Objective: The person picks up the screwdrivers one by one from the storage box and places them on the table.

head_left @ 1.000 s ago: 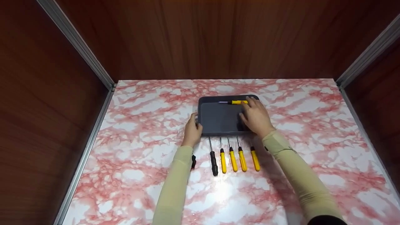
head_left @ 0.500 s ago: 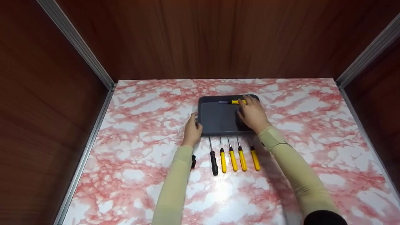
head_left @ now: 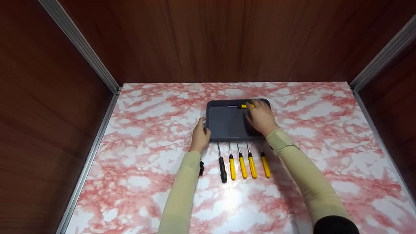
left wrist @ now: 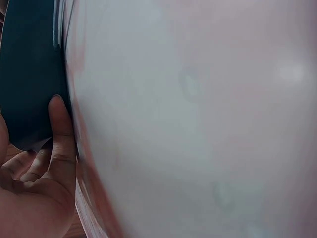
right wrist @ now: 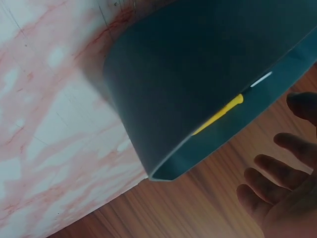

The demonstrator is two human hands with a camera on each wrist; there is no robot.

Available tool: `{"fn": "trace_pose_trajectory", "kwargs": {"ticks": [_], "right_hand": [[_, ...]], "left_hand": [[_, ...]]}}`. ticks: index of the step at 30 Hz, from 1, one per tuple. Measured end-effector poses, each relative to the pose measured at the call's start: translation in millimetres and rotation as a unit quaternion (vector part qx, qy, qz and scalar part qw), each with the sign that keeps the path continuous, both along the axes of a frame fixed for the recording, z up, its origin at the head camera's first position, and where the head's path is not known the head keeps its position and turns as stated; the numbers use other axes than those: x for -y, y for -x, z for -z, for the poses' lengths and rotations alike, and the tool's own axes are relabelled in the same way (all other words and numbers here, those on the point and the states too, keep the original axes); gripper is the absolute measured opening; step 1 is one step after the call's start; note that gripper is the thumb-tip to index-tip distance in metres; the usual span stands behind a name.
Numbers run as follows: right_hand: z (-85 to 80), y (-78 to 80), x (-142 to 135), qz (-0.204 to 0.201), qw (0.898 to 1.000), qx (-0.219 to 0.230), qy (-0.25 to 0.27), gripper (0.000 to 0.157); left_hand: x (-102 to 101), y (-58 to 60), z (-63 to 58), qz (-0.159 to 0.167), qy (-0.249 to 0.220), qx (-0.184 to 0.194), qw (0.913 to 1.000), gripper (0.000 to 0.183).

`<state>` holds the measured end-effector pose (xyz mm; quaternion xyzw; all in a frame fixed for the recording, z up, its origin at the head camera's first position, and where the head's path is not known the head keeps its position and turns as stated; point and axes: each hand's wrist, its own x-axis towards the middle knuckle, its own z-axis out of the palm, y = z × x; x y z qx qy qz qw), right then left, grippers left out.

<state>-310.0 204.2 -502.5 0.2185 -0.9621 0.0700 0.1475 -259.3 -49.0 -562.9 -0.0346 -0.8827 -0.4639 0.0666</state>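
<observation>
A dark grey rectangular tray (head_left: 227, 125) lies flat on the table. Inside it, along the far wall, rests a yellow-handled screwdriver (head_left: 243, 106) with its shaft pointing left. My left hand (head_left: 199, 137) holds the tray's near left corner, thumb (left wrist: 60, 119) against the outer wall, other fingers bent beside it. Over the tray's right part hovers my right hand (head_left: 262, 116), covering the handle's end in the head view. The right wrist view shows its fingers spread and apart from the screwdriver. Whether they touch the tray's far rim cannot be told.
In front of the tray a black screwdriver (head_left: 222, 169) and several yellow screwdrivers (head_left: 242, 166) lie in a row, tips toward it. A black-and-red object (head_left: 201, 168) is partly hidden by the left sleeve. Brown panels (head_left: 208, 42) enclose the marbled table (head_left: 143, 146).
My right hand has shifted slightly left over the tray, covering more of the screwdriver's handle. The left hand, the tray and the row of screwdrivers stay in place.
</observation>
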Motion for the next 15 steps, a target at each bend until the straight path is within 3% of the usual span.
{"fn": "trace_pose_trajectory", "kwargs": {"ticks": [6,15], "right_hand": [[2.3,5.4,-2.5,0.010,1.000,0.009,-0.004,0.046],[6.5,11.2,-0.8,0.019,0.999,0.025,-0.012,0.045]], "left_hand": [[-0.5,-0.2,1.0,0.002,-0.008,0.021,0.9998,0.045],[0.2,0.4,2.2,0.003,-0.003,0.010,0.9999,0.045]]}}
